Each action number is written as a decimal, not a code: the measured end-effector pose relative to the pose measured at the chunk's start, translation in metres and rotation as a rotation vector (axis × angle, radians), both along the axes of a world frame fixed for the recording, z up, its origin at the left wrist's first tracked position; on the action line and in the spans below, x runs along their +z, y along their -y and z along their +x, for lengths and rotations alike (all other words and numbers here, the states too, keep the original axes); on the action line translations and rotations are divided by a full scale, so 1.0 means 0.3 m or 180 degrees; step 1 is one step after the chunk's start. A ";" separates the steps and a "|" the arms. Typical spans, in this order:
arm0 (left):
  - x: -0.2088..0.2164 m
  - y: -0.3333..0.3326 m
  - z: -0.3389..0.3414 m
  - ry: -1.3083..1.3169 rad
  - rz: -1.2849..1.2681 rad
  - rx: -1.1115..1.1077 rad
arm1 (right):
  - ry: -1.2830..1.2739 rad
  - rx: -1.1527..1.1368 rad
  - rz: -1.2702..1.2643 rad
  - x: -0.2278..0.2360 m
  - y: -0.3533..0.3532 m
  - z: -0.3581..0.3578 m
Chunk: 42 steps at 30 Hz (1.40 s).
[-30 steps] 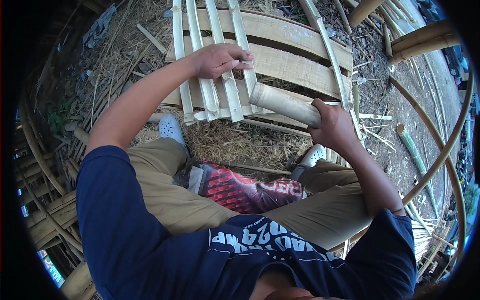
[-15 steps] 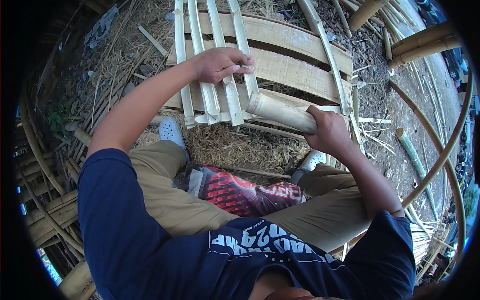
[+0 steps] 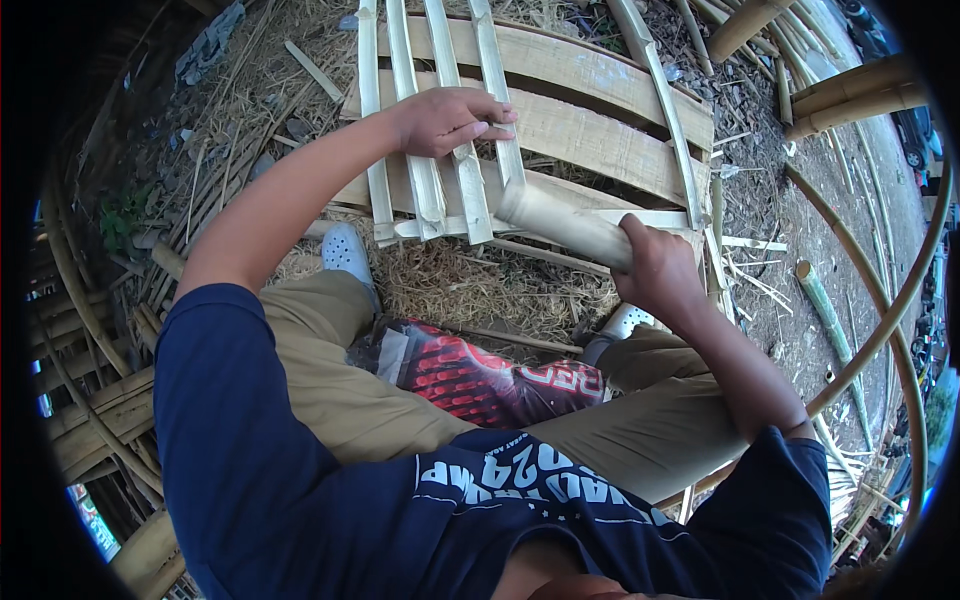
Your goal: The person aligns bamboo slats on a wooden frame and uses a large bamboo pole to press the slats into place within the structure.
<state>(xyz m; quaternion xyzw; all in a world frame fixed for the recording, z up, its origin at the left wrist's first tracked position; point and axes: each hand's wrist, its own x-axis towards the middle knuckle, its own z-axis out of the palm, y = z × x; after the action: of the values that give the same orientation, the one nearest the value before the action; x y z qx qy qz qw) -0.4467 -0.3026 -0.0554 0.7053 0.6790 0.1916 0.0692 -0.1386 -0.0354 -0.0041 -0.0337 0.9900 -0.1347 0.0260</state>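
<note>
My left hand (image 3: 452, 121) reaches over several pale split bamboo strips that lie side by side across a low wooden slatted platform (image 3: 590, 130). Its fingers close on the rightmost bamboo strip (image 3: 488, 50) of the row, partway along it. In my right hand (image 3: 660, 268) is a short, thick bamboo piece (image 3: 568, 232), gripped at its right end. The piece is smeared by motion, and its left end is at the near end of that same strip. Whether the two touch I cannot tell.
Another bamboo strip (image 3: 668, 110) lies along the platform's right side. A patterned red and black cloth (image 3: 480, 380) is between my legs. Bent bamboo poles (image 3: 885, 320) cross at the right, near a green bamboo pole (image 3: 830, 310). Thick bamboo posts (image 3: 855, 95) jut in at upper right.
The whole view has shifted slightly. The bamboo piece in my right hand is now blurred by motion, its left end still by the strip. My left hand keeps its place on the strip.
</note>
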 end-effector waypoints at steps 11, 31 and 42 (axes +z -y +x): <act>-0.002 0.013 0.008 0.0160 -0.0106 0.0096 | 0.0126 -0.0218 0.0085 0.038 -0.014 -0.018; 0.001 0.006 0.012 0.0194 -0.0111 0.0187 | -0.0060 0.0057 -0.0351 -0.015 -0.061 -0.041; 0.001 0.012 0.011 0.0153 -0.0080 0.0152 | 0.0019 0.0065 -0.0090 0.015 -0.050 -0.050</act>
<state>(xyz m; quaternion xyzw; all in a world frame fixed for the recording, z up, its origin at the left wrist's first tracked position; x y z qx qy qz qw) -0.4433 -0.3063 -0.0551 0.6832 0.6961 0.2016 0.0898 -0.1535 -0.0205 0.0004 -0.0437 0.9875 -0.1485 0.0298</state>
